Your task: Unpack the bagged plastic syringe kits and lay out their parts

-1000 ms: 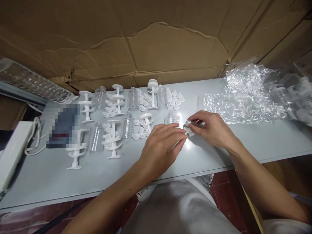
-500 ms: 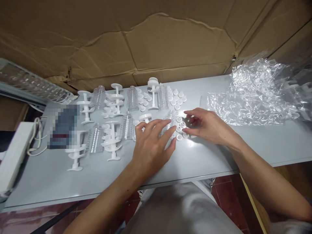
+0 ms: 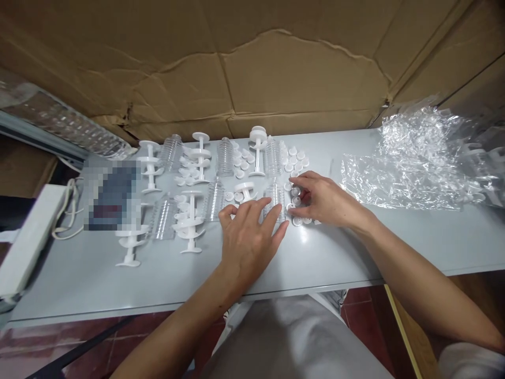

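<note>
My left hand [image 3: 249, 234], fingers spread and bent, hovers at the near end of a clear ribbed tube [image 3: 276, 192] and partly hides it. A white plunger [image 3: 244, 189] lies just beyond its knuckles. My right hand [image 3: 329, 200] reaches from the right around a cluster of small white nozzles [image 3: 295, 201]. Its thumb and forefinger are apart, with the tips against the outer nozzles; the other fingers curl underneath and are partly hidden. Behind these lie a second group of white nozzles [image 3: 292, 152], another ribbed tube [image 3: 273, 157] and another white plunger [image 3: 258, 150].
More plungers [image 3: 190, 223], ribbed tubes [image 3: 163, 218] and nozzles lie in sets on the left of the grey table [image 3: 158, 289]. Crumpled clear plastic bags [image 3: 418, 158] cover the right. A blurred-out dark object [image 3: 112, 195] and a white power strip [image 3: 33, 239] are at far left. Cardboard [image 3: 292, 79] stands behind.
The view has shifted a little, so the table items appear farther right. My right hand has closed in on the nozzle cluster, its fingertips now against it. My left hand stays near the tube.
</note>
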A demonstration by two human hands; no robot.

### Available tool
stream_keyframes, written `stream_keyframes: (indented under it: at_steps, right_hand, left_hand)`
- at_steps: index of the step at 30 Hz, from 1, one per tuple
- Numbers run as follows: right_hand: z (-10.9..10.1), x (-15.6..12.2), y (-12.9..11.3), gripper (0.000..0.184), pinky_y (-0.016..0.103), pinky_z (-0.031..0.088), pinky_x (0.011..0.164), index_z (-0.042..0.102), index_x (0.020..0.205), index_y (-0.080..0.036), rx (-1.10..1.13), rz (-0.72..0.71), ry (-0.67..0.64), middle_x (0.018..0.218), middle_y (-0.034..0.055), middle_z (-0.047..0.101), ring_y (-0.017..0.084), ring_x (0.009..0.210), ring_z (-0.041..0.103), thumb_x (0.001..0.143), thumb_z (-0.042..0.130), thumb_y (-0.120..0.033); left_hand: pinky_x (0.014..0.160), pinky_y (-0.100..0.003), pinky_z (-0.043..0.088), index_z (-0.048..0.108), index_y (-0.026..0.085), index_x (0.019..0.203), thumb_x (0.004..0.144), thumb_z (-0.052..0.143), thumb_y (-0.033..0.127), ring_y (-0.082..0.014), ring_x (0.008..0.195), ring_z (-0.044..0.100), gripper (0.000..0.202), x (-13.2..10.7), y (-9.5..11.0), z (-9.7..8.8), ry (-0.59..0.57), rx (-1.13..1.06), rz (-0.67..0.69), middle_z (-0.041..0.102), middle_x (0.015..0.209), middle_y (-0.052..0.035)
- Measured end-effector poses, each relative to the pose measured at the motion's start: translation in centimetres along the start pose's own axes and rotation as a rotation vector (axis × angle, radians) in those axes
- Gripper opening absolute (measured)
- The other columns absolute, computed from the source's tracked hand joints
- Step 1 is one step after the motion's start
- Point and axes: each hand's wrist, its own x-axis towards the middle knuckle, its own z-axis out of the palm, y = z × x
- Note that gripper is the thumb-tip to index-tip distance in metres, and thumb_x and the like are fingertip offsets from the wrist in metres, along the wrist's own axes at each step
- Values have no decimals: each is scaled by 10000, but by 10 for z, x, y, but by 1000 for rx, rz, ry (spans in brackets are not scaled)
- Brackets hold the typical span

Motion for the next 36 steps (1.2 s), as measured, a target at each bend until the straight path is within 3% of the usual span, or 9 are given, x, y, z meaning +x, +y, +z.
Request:
stream_keyframes:
  at_steps: [3, 7, 9, 11, 14, 19, 25, 31, 36]
  right_hand:
    - [0, 1, -1, 613, 432, 605, 892, 684, 1380, -200, 5, -11, 2, 1260, 120, 684, 225, 898, 706, 797, 819, -333]
    - [-8, -18, 3, 742, 408, 610, 890, 600, 1492, -223, 43, 4, 22, 1336, 119, 688, 248, 996, 732, 818, 821, -438]
    - [-13, -36, 5, 689, 408, 607, 878, 615, 1476, -239, 37, 38, 83, 1342, 112, 696, 254, 1020, 734, 866, 782, -511]
    - [-15, -53, 7, 536, 397, 600, 823, 709, 1341, -230, 1, 74, 119, 1256, 104, 728, 234, 938, 731, 911, 733, -550]
    - [-13, -71, 8, 375, 383, 576, 765, 770, 1181, -194, -85, 87, 62, 1088, 94, 747, 204, 821, 693, 946, 698, -478]
    - [2, -74, 10, 291, 392, 566, 783, 774, 1150, -170, -114, 113, 8, 1023, 85, 737, 204, 812, 680, 974, 652, -367]
    - [9, -74, 11, 296, 366, 574, 791, 759, 1220, -199, -29, 124, 74, 1045, 71, 760, 199, 836, 713, 970, 652, -315]
    - [4, -79, 15, 239, 343, 550, 747, 780, 1142, -241, 11, 140, 110, 992, 36, 766, 187, 804, 697, 943, 655, -285]
    - [-1, -78, 23, 131, 347, 551, 803, 770, 982, -240, 69, 123, 187, 1027, 29, 752, 180, 848, 688, 942, 655, -289]
  left_hand:
    - [913, -486, 364, 714, 212, 1109, 963, 751, 279, -290, 988, 752, 165, -1, -3, -3, -14, -44, 1, 802, 1176, -99]
    - [926, -489, 360, 707, 213, 1149, 954, 767, 301, -299, 1046, 735, 222, -3, -2, -12, -15, -92, 0, 794, 1205, -104]
    - [930, -493, 360, 709, 218, 1160, 961, 761, 318, -296, 1059, 721, 228, -3, 3, -15, -26, -118, 30, 795, 1204, -86]
    - [938, -495, 362, 717, 220, 1150, 978, 742, 339, -290, 1073, 703, 210, -2, 11, -14, -56, -138, 92, 794, 1205, -67]
    - [947, -484, 369, 734, 206, 1139, 990, 723, 311, -296, 1138, 670, 182, 3, 23, -7, -129, -101, 165, 776, 1246, -67]
    - [981, -504, 363, 757, 198, 1131, 1018, 669, 278, -338, 1247, 624, 164, 17, 30, 5, -148, -72, 180, 735, 1337, -97]
    - [1019, -532, 344, 749, 193, 833, 1022, 636, 198, -343, 1306, 609, 220, 24, 24, 14, -124, -97, 198, 741, 1331, -90]
    - [988, -555, 356, 772, 206, 1065, 1006, 688, 285, -370, 1265, 637, 129, 35, 9, -4, -79, -147, 80, 750, 1310, -121]
    - [1038, -579, 353, 787, 182, 1035, 984, 696, 259, -378, 1291, 616, 130, 42, 19, 2, -196, -172, 216, 740, 1335, -121]
